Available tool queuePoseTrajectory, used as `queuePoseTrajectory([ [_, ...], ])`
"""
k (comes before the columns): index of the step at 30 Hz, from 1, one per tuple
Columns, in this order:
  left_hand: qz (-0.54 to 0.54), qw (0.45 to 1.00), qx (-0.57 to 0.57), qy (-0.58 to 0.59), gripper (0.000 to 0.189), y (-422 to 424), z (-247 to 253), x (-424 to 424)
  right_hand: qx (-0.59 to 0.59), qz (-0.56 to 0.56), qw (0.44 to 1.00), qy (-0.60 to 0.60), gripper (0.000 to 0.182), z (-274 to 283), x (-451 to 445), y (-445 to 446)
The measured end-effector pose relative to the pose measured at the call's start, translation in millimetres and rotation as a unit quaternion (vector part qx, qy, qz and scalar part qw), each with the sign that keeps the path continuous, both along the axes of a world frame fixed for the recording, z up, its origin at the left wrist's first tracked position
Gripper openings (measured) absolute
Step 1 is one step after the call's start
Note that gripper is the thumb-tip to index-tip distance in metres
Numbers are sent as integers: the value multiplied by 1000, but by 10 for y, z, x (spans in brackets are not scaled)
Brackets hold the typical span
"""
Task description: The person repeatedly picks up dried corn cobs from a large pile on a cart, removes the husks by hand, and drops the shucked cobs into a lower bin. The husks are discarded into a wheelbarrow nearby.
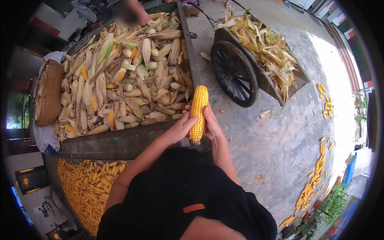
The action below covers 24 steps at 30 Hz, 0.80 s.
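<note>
A bare yellow ear of corn (199,111) stands nearly upright between my two hands, its husk gone and its narrow brownish end towards me. My left hand (183,126) grips it from the left, with the thumb across the kernels. From the right, my right hand (212,121) closes around its side, thumb along the kernels; the fingers behind the ear are hidden. Just beyond my left hand lies a large heap of corn ears in dry husks (141,78), filling a metal-sided cart bed (120,144). Some ears there show yellow kernels through open husks.
A two-wheeled handcart (297,82) loaded with loose husks (264,48) stands ahead right, its spoked wheel (234,75) nearest. Husked cobs (87,186) cover the floor at left. More cobs (313,183) lie right. A wicker basket (49,93) leans left. Another person's hand (142,16) reaches into the heap.
</note>
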<state>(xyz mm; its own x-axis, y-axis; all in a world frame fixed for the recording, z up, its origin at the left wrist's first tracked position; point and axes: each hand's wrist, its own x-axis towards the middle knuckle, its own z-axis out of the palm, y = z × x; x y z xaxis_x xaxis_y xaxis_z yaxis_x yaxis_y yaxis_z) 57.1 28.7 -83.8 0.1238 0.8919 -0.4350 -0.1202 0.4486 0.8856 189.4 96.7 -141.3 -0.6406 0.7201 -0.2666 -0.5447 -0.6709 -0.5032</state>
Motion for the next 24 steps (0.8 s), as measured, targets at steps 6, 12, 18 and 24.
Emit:
queuePoseTrajectory([
  [6, -266, 958, -35, 99, 50, -99, 202, -42, -191, 43, 979, -58, 55, -328, 804, -64],
  [12, 11, 989, -48, 142, 37, -691, -81, -890, -139, -426, 894, 3, 75, -1078, 3165, 528],
  [18, 246, 933, -29, 263, 29, -1423, -605, -1642, 129, -691, 700, -128, 64, -95, 4653, 1164],
  [24, 317, 891, 24, 325, 24, -1524, -1045, -1810, 195, -481, 845, -126, 37, 224, 2109, 1200],
])
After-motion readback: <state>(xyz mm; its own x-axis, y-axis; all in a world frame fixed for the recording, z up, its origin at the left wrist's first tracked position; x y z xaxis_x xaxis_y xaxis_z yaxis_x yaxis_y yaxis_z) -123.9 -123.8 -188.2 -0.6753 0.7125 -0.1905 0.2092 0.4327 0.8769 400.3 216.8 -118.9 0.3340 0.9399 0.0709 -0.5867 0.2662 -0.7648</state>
